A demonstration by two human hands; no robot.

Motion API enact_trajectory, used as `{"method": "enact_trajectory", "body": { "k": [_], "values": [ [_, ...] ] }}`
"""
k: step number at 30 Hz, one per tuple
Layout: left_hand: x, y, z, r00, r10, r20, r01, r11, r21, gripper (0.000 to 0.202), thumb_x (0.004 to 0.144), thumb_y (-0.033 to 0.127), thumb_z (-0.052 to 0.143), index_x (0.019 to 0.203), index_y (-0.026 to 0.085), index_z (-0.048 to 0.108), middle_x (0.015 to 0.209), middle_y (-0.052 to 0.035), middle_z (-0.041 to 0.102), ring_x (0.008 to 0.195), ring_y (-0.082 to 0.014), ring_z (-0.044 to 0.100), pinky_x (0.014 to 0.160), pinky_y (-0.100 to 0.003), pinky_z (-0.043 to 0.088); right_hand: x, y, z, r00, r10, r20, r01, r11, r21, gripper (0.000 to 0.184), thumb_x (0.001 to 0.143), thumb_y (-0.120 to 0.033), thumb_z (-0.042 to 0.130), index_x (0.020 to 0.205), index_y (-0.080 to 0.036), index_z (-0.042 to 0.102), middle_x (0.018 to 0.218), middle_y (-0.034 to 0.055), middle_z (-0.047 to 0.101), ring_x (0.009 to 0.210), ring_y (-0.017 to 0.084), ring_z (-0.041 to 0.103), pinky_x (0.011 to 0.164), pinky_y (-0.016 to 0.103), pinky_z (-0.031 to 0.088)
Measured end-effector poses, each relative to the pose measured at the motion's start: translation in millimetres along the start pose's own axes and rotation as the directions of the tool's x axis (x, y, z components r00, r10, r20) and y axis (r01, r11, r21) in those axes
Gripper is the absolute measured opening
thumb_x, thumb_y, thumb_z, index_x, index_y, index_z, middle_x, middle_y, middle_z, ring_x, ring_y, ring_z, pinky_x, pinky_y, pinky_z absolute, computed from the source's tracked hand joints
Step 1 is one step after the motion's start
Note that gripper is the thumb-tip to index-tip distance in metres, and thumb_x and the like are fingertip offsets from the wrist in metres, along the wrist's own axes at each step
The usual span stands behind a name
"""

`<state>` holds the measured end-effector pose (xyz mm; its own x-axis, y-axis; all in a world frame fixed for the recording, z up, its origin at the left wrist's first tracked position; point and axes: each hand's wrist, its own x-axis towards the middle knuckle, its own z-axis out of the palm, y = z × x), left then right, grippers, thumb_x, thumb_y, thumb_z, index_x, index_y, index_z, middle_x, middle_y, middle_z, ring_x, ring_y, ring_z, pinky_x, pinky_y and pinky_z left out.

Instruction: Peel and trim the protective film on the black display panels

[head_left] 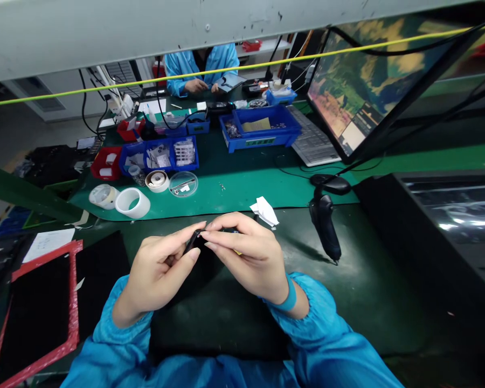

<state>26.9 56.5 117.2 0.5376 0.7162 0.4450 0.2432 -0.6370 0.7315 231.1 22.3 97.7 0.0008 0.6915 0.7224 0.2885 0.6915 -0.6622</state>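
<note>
In the middle of the head view, my left hand [159, 269] pinches a small, thin black part [193, 241] between thumb and fingers. My right hand [248, 253] meets it from the other side, thumb and index fingertip pressed together at the part's upper end. Whatever those right fingertips hold is too small to name. A bit of yellow shows beneath the right fingers, mostly hidden. Just beyond the right hand lies a folded piece of white paper [265, 211]. A black electric screwdriver [325, 229] is to the right, its tip pointing down.
Blue bins [185, 153] and a red bin [106, 163] stand at the back left, near tape rolls [132, 203] and a round clear dish [183, 184]. A red-edged black panel [36, 315] lies left. A monitor [372, 81] and keyboard [313, 137] stand right. A co-worker [202, 70] sits opposite.
</note>
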Motion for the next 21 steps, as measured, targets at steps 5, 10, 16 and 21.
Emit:
{"method": "enact_trajectory", "body": {
  "k": [5,10,16,21],
  "values": [
    [-0.1,1.1,0.5,1.000,-0.003,-0.007,0.003,1.000,0.007,0.045,0.100,0.012,0.066,0.144,0.022,0.069,0.064,0.0088,0.036,0.052,-0.0050,0.036,0.052,-0.016,0.033,1.0,-1.1,-0.7,1.000,0.021,-0.005,-0.021,1.000,0.016,0.030,0.098,-0.009,0.070,0.119,-0.026,0.082,0.107,0.0073,0.077,0.099,0.018,0.076,0.084,0.032,0.065],
    [-1.0,2.6,0.5,1.000,0.024,-0.015,-0.023,0.999,0.039,0.045,0.100,0.012,0.066,0.144,0.022,0.069,0.064,0.0086,0.035,0.053,-0.0054,0.037,0.052,-0.017,0.034,-0.3,-3.5,6.0,0.993,0.100,-0.065,-0.094,0.992,0.089,0.024,0.095,-0.008,0.073,0.109,-0.025,0.083,0.103,0.0056,0.078,0.094,0.017,0.076,0.081,0.031,0.065],
    [-3.5,1.6,-0.3,1.000,0.012,0.001,-0.012,0.999,0.048,0.049,0.101,0.013,0.066,0.147,0.027,0.066,0.065,0.0086,0.036,0.053,-0.0045,0.038,0.053,-0.015,0.034,-5.6,-1.8,20.8,0.969,0.157,-0.193,-0.131,0.982,0.139,0.014,0.090,-0.009,0.080,0.097,-0.020,0.082,0.096,0.0054,0.078,0.089,0.016,0.075,0.083,0.029,0.063],
    [-4.2,1.0,-1.1,1.000,0.015,0.001,-0.015,0.996,0.084,0.047,0.102,0.014,0.065,0.147,0.029,0.066,0.065,0.0089,0.033,0.052,-0.0039,0.037,0.053,-0.014,0.033,-7.3,1.5,26.1,0.952,0.206,-0.225,-0.175,0.973,0.149,0.007,0.089,-0.015,0.082,0.091,-0.021,0.082,0.093,0.0052,0.078,0.085,0.017,0.075,0.080,0.030,0.064]
  ]
}}
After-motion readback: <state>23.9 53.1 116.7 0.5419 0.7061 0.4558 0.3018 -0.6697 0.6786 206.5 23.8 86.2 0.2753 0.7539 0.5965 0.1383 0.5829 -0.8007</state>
